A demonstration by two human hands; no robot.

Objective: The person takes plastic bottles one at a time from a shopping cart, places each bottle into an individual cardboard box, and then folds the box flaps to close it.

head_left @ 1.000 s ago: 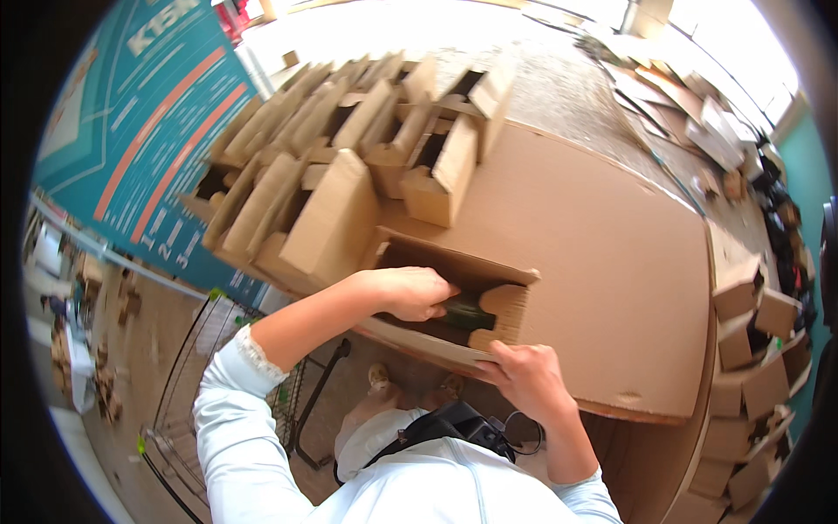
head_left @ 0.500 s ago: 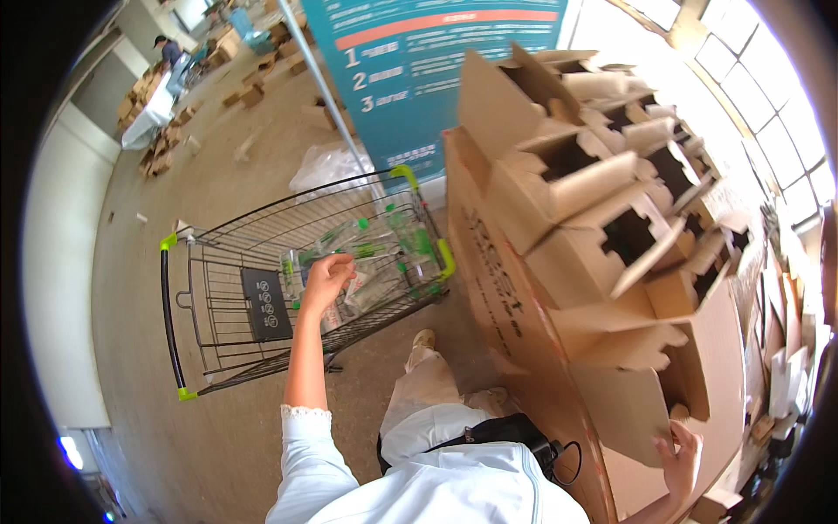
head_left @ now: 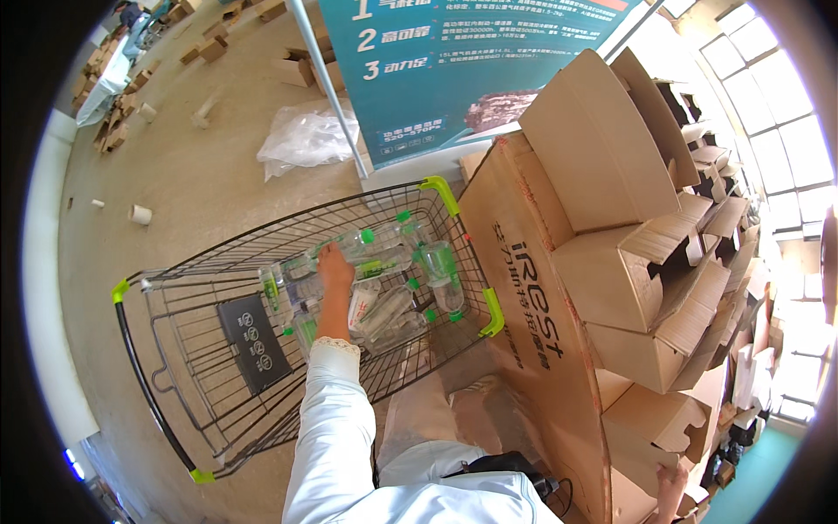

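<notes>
My left hand [head_left: 335,267] reaches down into a wire shopping cart, its fingers closed on a clear plastic bottle [head_left: 351,240] with a green cap. Around it in the cart [head_left: 218,253] lie several more empty bottles, among them an upright green-tinted bottle [head_left: 441,266] and a clear bottle [head_left: 387,312] below the wrist. At the lower right, my right hand [head_left: 671,482] is closed on the edge of an open brown cardboard box [head_left: 655,428]. The far side of its grip is partly hidden by the cardboard.
A large carton [head_left: 524,306] stands right of the cart, bearing several open cardboard boxes [head_left: 611,157]. Behind the cart are a teal banner [head_left: 471,79] on a metal pole [head_left: 327,79] and a crumpled plastic sheet [head_left: 305,141]. A person [head_left: 129,12] is far off at the upper left.
My left hand has gone from hovering above the bottles down onto one. My right hand stays at the box edge. The view has shifted closer to the cart and banner.
</notes>
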